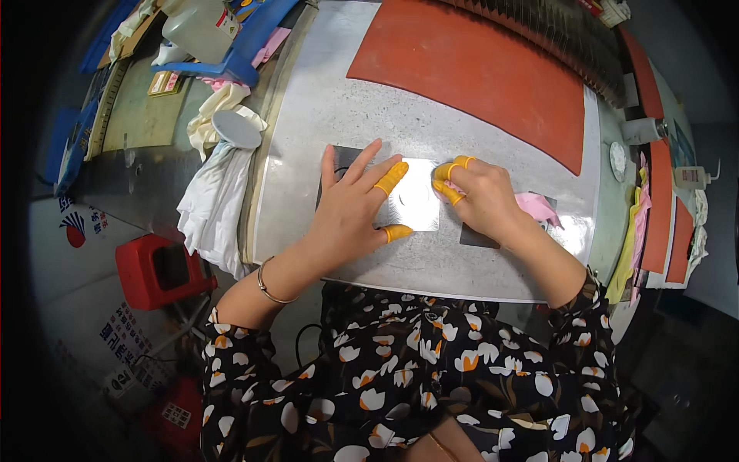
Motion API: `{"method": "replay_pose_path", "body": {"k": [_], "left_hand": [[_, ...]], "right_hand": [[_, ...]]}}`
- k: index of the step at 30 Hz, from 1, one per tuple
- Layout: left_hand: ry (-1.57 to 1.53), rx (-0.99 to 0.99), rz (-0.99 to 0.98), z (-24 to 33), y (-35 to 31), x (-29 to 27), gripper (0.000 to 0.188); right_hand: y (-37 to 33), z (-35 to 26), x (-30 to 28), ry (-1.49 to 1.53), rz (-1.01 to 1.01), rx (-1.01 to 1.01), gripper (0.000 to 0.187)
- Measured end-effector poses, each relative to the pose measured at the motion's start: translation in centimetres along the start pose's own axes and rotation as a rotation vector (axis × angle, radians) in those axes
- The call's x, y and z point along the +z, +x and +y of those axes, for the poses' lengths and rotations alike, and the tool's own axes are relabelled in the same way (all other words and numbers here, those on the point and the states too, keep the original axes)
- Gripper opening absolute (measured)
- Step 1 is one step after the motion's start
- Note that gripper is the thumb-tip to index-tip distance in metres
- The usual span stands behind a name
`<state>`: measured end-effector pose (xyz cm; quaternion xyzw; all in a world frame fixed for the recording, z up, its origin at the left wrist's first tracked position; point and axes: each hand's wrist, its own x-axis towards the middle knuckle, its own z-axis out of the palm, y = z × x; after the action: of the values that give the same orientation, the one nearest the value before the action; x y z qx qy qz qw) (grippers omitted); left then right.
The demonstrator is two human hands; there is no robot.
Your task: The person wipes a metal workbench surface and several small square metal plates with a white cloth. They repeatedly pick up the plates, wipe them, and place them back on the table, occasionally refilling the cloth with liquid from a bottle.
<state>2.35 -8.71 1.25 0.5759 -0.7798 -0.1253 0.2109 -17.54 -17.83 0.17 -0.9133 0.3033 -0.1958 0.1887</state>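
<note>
A small, bright, reflective rectangular sheet [419, 202] lies flat on the grey work surface [308, 123]. My left hand [350, 196] is spread beside it, with the yellow finger cots of its index finger and thumb resting on the sheet's left side. Under that hand's outer fingers is a dark plate [348, 158]. My right hand [483, 196], also in yellow finger cots, is closed on a pink cloth [456, 187] at the sheet's right edge. Another piece of pink cloth [541, 209] shows by the right wrist, above a second dark plate [479, 236].
A red-brown mat [469, 73] covers the far part of the table, below a row of upright dark sheets [543, 38]. White cloths [219, 200] hang at the left edge beside a blue tray [245, 65]. A red stool [158, 269] stands lower left; a pump bottle [690, 179] is far right.
</note>
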Motion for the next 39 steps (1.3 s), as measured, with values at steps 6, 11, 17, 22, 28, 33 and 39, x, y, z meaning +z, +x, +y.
{"method": "replay_pose_path", "body": {"k": [6, 11, 17, 22, 28, 33, 39], "left_hand": [[0.003, -0.007, 0.008, -0.1, -0.1, 0.2, 0.071], [0.009, 0.005, 0.0, 0.0, -0.2, 0.2, 0.069], [-0.016, 0.034, 0.039, 0.0, -0.1, 0.4, 0.063], [0.004, 0.013, 0.022, -0.2, -0.4, 0.5, 0.068], [-0.003, 0.038, 0.047, -0.3, -0.1, 0.4, 0.063], [0.006, 0.078, 0.038, -0.5, 0.0, 0.4, 0.057], [-0.031, 0.052, 0.043, -0.1, 0.2, 0.3, 0.066]], "right_hand": [[-0.2, -2.9, 0.9, -0.055, 0.015, 0.15, 0.007], [0.9, -1.6, 0.6, -0.135, 0.149, 0.264, 0.007], [-0.2, -2.6, 1.7, -0.164, 0.168, 0.284, 0.014], [-0.8, -4.4, 1.8, -0.072, 0.129, 0.3, 0.012], [-0.5, -4.2, 1.8, -0.085, 0.107, 0.319, 0.007], [1.1, 1.8, -0.6, -0.06, 0.223, 0.381, 0.017], [0.3, 0.4, -2.5, 0.084, -0.003, 0.066, 0.011]]}}
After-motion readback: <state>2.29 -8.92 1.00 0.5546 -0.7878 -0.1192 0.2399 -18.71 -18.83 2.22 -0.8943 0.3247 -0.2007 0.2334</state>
